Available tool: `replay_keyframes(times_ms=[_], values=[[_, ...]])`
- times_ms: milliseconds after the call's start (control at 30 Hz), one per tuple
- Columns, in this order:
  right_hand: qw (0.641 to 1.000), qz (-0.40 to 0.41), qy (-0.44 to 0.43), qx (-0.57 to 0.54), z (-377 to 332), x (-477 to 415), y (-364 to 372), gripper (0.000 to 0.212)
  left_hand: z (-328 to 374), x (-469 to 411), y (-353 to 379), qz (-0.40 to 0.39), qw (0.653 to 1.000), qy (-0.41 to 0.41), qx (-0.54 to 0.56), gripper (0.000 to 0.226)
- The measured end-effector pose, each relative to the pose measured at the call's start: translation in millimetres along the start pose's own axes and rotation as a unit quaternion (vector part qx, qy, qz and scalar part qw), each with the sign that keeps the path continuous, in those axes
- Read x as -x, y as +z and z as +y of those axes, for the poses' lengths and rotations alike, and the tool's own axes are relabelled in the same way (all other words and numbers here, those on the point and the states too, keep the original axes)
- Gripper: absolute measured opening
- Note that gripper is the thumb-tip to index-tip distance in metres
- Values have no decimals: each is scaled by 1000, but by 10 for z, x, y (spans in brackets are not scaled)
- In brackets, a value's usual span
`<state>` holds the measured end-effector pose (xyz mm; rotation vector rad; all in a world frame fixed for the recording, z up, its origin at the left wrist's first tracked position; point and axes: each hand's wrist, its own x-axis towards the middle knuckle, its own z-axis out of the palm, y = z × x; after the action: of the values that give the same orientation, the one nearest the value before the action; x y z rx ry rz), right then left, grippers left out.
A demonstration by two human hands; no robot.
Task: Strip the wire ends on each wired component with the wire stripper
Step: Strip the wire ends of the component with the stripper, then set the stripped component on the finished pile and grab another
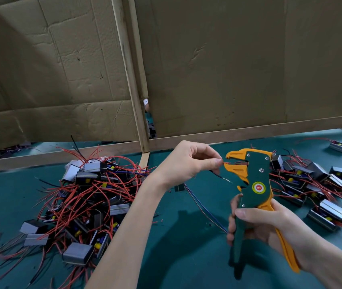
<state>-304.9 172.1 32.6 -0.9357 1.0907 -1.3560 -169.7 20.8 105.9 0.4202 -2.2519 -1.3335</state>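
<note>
My right hand (255, 224) grips the handles of a green and orange wire stripper (253, 184), held upright with its orange jaws pointing left. My left hand (189, 161) pinches a thin red wire (226, 163) between thumb and forefinger, and the wire's tip lies between the stripper's jaws. A black wire (218, 175) with a bare metal tip hangs just below my left fingers. Red and blue leads (203, 207) trail down from under that hand toward the table. The component they belong to is mostly hidden behind my left wrist.
A tangled heap of grey boxed components with red wires (88, 197) lies on the green table (176, 247) at the left. More such components (316, 184) are spread at the right. Cardboard walls (228, 69) on wooden frames close off the back.
</note>
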Motion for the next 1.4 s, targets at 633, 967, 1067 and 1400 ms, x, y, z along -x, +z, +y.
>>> replay_keyframes(times_ms=[633,967,1067,1400], values=[[990,97,-43,-88,25,-58,-45,23,85,88,-533,405,910,-5,-84,15],[967,202,-69,-143,-77,-109,-276,17,-91,258,-838,676,650,-120,-327,65],[961,219,-75,-149,-71,-122,-322,15,-152,26,-511,549,748,-46,-369,56],[922,294,-109,-228,-106,-152,-555,10,-758,-190,1165,-80,932,66,-347,32]])
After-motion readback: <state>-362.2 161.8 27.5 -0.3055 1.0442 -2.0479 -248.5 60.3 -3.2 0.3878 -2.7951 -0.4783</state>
